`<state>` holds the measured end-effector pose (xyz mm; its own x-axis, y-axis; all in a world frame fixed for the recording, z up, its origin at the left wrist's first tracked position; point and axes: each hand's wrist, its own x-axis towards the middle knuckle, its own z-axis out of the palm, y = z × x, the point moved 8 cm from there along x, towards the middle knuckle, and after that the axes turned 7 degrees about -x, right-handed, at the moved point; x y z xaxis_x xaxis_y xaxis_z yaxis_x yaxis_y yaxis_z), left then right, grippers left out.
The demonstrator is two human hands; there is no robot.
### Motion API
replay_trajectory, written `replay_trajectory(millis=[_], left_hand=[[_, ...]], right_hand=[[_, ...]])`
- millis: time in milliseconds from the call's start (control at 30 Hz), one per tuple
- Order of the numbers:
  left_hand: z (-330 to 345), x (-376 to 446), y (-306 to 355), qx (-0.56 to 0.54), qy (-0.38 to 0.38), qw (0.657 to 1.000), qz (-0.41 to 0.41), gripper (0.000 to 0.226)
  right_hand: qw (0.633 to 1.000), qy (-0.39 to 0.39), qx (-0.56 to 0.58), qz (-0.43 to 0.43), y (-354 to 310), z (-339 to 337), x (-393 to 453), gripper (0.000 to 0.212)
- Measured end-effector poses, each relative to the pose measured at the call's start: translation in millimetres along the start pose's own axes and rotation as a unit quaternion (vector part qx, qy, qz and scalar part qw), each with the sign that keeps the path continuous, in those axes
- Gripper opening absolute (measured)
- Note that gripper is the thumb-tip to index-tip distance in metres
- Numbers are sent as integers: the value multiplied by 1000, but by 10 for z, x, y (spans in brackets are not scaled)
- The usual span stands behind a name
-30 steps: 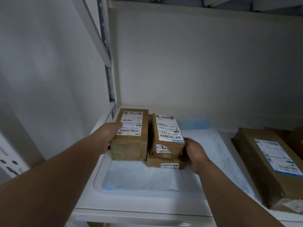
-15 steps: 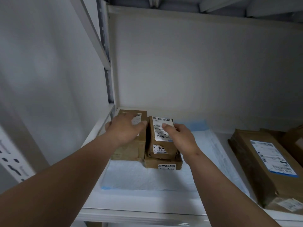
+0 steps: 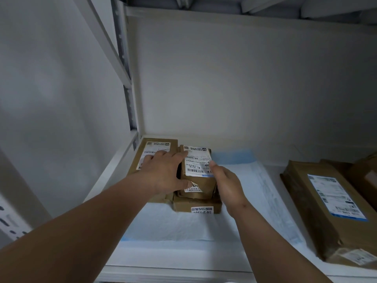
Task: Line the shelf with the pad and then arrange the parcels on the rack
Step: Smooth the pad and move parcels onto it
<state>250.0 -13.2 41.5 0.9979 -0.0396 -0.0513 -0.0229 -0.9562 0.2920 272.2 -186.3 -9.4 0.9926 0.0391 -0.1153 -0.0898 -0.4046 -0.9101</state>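
A white pad with blue edges covers the left part of the white shelf. Three brown parcels sit on it in the back left corner. The left parcel lies flat against the shelf's side. The top parcel, with a white label, rests on a lower parcel. My left hand lies flat with fingers spread across the left parcel and touches the top parcel's left side. My right hand presses the top parcel's right side, thumb on its label.
A large brown parcel with a blue-edged label lies on the bare shelf at the right, with more brown parcels behind it. The rack's upright post stands at the back left. Another shelf runs overhead.
My hands went from gripping the outer sides of the parcels to resting on top of them. The parcels have slid back toward the corner.
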Motion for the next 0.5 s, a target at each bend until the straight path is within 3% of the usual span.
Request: replay_trajectory(millis=[100, 233, 300, 400, 500], left_hand=[[-45, 64, -6, -22, 23, 999, -1, 87], [-183, 160, 38, -69, 79, 994, 13, 79], [-252, 204, 119, -71, 94, 993, 17, 75], [-334, 276, 273, -91, 101, 990, 25, 72], [-342, 353, 430, -99, 74, 992, 29, 70]], right_hand=[[999, -32, -7, -26, -142, 47, 38, 59], [996, -55, 31, -66, -344, 23, 92, 31], [994, -53, 54, -74, -391, -8, 176, 32], [991, -48, 108, -57, -377, -69, 309, 40], [985, -24, 168, -32, -304, -187, 424, 27]])
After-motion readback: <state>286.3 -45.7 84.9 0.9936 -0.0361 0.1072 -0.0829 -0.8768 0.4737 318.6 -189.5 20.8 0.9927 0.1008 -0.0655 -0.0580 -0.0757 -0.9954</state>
